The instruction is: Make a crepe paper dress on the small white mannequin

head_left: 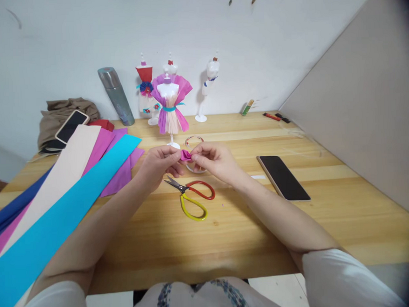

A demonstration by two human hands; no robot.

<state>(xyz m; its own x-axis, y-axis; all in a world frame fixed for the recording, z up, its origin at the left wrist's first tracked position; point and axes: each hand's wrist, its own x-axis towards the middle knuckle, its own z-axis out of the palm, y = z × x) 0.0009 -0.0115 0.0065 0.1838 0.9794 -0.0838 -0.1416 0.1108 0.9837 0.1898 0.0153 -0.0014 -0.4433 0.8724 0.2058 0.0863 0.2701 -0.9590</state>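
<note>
Between my two hands is a small piece of magenta crepe paper, gathered and folded. My left hand pinches its left end, and my right hand grips the right end between thumb and fingers. Just below lie scissors with one red and one yellow handle, blades pointing up and left. Behind the hands stands a small white mannequin dressed in pink, purple and cream paper with a turquoise band. A ring-shaped roll is partly hidden behind my right hand.
Long strips of coloured crepe paper lie at the left, near a phone and brown cloth. A flask and more mannequins line the wall. Another phone, a glue stick and a red marker are at the right.
</note>
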